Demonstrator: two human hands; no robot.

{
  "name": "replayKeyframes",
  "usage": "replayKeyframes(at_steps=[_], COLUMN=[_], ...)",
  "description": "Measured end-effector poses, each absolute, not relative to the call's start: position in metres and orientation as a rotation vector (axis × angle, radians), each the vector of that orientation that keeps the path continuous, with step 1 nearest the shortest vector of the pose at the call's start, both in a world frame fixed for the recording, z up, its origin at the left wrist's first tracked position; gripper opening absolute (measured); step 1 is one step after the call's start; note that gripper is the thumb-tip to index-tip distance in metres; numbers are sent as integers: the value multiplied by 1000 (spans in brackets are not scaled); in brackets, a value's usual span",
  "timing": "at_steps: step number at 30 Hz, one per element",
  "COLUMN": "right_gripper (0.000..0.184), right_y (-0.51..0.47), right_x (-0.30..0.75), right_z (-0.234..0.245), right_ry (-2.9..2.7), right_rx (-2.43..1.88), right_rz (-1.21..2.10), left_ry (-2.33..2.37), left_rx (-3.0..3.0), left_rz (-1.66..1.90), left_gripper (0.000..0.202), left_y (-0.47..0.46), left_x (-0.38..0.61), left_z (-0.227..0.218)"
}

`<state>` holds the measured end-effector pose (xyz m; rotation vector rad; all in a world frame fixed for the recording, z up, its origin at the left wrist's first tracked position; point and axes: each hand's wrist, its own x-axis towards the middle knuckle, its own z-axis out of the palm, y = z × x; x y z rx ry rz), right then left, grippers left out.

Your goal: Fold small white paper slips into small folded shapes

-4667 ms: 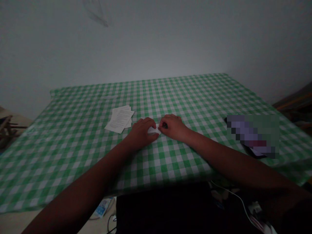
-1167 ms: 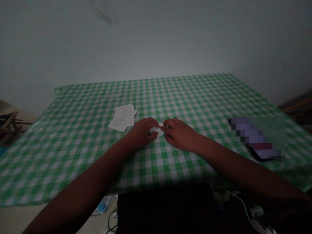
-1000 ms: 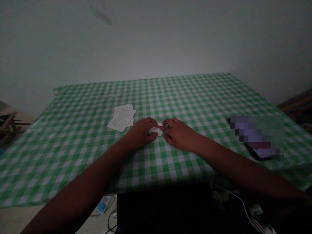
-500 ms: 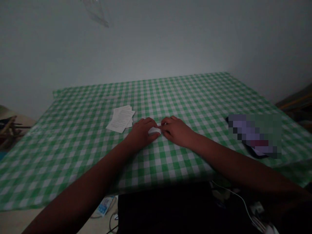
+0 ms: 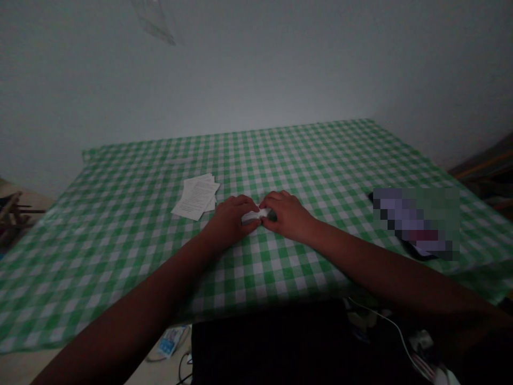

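My left grip [image 5: 231, 220] and right grip [image 5: 288, 215] are pinching opposite ends of a small white paper [image 5: 250, 216], which is lying nearer the table's [image 5: 248, 283] front edge than its back. I'm expecting something light, thin and easily creased, needing gentle end holds.

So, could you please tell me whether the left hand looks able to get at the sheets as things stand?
Probably yes: the sheets lie just left of the left hand on the cloth, with nothing seen in between. It holds a small paper, though, and might first need to let go.
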<state>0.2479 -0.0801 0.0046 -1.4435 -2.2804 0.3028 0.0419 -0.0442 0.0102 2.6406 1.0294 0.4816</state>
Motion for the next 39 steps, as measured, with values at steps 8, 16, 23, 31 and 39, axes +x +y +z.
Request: replayKeyframes(at_steps=[8, 16, 23, 31, 39], right_gripper=[30, 16, 16, 32, 22], right_y=[-78, -66, -67, -76, -62], right_x=[243, 255, 256, 245, 261], right_z=[1, 1, 3, 0, 0], right_ry=[-2171, -2044, -2018, -2157, -2018], right_rx=[-1545, -1707, -1637, -1578, -1768], right_rz=[223, 161, 201, 131, 74], left_ry=[1032, 1034, 1004, 934, 936], left_rx=[2674, 2656, 2635, 2650, 2627], left_rz=[436, 444, 426, 418, 441], left_gripper=[26, 25, 26, 28, 26], left_y=[-43, -43, -43, -41, -42], left_x=[42, 42, 39, 37, 38], left_z=[10, 11, 14, 15, 16])
